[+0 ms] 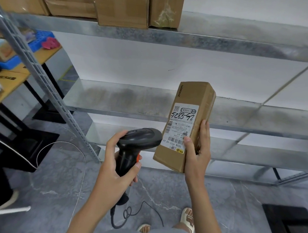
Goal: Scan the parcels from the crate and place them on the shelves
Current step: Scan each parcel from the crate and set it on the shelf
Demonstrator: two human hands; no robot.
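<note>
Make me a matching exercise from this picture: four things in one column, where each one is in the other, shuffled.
Things:
1. barcode scanner
2. parcel with the shipping label
3. row of cardboard boxes
4. blue crate

Places:
A. on the top shelf
B. gripped in the left hand
C. on the side table at far left
D. held in the right hand

Pairs: 1-B, 2-D, 3-A, 4-C

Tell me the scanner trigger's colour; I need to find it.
Orange, on the black scanner held in the left hand; head view.
</note>
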